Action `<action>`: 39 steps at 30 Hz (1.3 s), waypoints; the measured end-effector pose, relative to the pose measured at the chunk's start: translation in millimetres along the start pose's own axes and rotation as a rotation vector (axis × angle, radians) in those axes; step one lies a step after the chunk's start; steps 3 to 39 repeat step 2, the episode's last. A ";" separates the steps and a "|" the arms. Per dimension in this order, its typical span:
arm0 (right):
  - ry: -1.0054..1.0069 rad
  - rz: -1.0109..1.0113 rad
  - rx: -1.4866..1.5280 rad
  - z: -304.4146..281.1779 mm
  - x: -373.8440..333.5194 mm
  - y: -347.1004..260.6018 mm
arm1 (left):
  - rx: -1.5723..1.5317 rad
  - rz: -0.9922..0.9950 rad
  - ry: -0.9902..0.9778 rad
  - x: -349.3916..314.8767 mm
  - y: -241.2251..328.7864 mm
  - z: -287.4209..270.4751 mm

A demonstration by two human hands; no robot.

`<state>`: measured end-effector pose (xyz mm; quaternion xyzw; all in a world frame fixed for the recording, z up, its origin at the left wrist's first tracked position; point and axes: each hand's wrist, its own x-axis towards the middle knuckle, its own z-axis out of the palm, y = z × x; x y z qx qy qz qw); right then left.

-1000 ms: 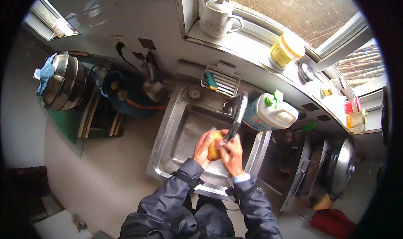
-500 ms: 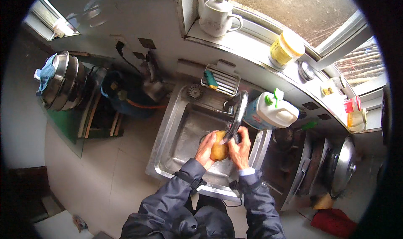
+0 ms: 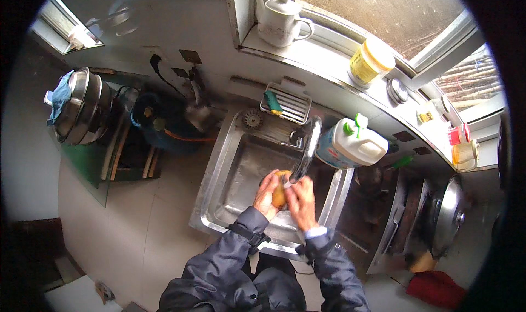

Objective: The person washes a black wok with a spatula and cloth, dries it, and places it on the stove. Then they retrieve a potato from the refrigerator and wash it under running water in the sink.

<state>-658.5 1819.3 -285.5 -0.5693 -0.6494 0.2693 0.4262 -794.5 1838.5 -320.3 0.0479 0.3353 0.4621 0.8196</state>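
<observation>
My left hand (image 3: 265, 195) is closed around the left side of a yellow-brown, rounded potato (image 3: 280, 193) held over the sink basin, under the faucet. My right hand (image 3: 302, 201) presses its fingers together against the potato's right side, covering much of it. The curved metal faucet (image 3: 307, 153) hangs right above, its tip close to my right fingers. Whether water is running is hard to make out. Both hands are inside the rim of the stainless steel sink (image 3: 215, 202).
Right of the faucet stands a white jug with a green cap (image 3: 359, 145). A wire rack (image 3: 296, 105) holds a green-and-yellow item behind the sink. A white teapot (image 3: 279, 21) and a yellow jar (image 3: 370, 64) stand on the sill. Metal basins (image 3: 82, 109) are stacked at left.
My right hand has moved left and slid over the potato, hiding more of it. My left hand has stayed nearly in place, holding the potato.
</observation>
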 end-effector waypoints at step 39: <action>-0.070 -0.064 -0.026 5.5 -21.4 -16.1 | -0.025 -0.020 0.027 5.6 2.6 -0.7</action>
